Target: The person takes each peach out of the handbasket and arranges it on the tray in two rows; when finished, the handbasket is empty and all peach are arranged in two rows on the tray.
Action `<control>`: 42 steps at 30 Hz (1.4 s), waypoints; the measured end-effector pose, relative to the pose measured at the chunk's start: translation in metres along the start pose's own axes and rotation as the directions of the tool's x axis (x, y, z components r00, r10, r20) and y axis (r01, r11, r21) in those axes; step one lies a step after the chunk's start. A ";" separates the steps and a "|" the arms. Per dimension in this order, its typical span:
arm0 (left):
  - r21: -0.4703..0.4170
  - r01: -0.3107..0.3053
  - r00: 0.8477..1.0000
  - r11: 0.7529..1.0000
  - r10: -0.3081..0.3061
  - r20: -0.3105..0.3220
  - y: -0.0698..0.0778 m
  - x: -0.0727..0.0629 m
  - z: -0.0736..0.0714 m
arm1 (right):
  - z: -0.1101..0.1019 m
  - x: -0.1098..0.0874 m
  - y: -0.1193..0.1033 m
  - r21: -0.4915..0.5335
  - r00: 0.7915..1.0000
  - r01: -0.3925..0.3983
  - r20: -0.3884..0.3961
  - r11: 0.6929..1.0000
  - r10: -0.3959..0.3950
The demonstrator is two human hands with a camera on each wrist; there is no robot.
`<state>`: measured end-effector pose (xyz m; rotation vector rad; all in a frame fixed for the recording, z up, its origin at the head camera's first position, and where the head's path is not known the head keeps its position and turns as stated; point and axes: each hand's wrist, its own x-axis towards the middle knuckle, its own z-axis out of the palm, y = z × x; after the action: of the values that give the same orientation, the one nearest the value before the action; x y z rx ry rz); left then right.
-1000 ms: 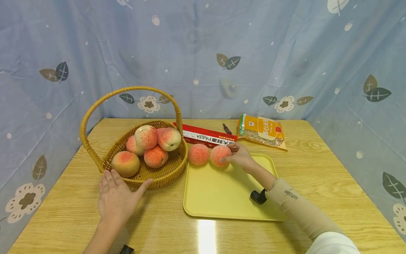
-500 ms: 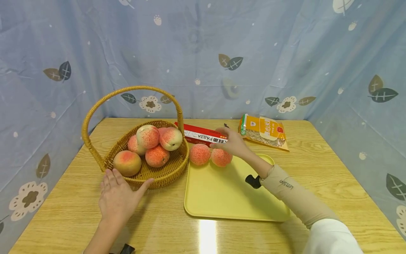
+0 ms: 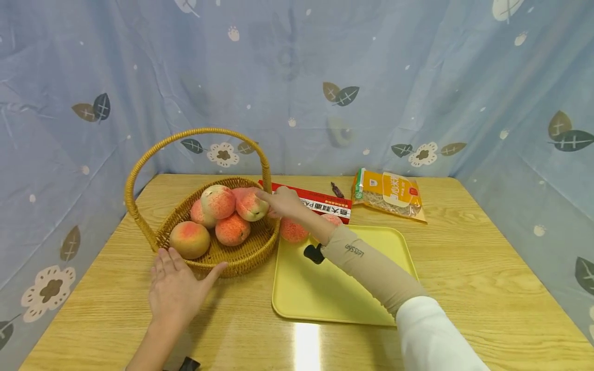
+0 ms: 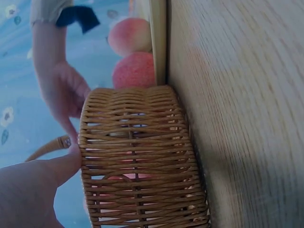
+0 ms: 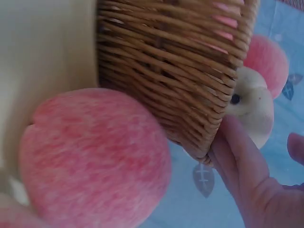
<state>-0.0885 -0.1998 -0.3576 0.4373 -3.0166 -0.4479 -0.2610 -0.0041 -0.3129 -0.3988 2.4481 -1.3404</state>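
Observation:
My right hand (image 3: 285, 202) reaches over the right rim of a wicker basket (image 3: 246, 263), at a pale, red-tinged peach (image 3: 252, 207). In the right wrist view its fingers (image 5: 242, 147) are extended against or very near that peach (image 5: 254, 111), with the thumb held apart. Several other peaches lie in the basket, among them a yellowish one (image 3: 189, 240) at the front left. My left hand (image 3: 174, 288) is spread at the basket's near rim; its thumb touches the wicker (image 4: 133, 156) in the left wrist view. Two peaches (image 3: 294, 231) (image 3: 332, 219) sit at the tray's back left, partly hidden by my right arm.
A yellow tray (image 3: 334, 304) lies right of the basket. Behind it are a red pasta box (image 3: 320, 201), a small dark object (image 3: 337, 190) and an orange food bag (image 3: 390, 193). The basket's tall handle (image 3: 204, 130) arches over the peaches. A patterned blue curtain (image 3: 297, 77) encloses the table.
My right hand has let go of the right-hand peach on the tray and moved left, past the pasta box, to the basket. My left hand has stayed at the rim.

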 end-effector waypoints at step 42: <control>0.013 -0.002 1.000 1.000 0.002 -0.024 0.002 0.000 0.004 | 0.031 -0.010 0.005 0.007 0.996 0.087 -0.011 0.996 -0.087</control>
<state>-0.0900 -0.1967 -0.3603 0.4375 -2.9978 -0.4202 -0.2398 -0.0212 -0.3313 -0.5031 2.4590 -1.3896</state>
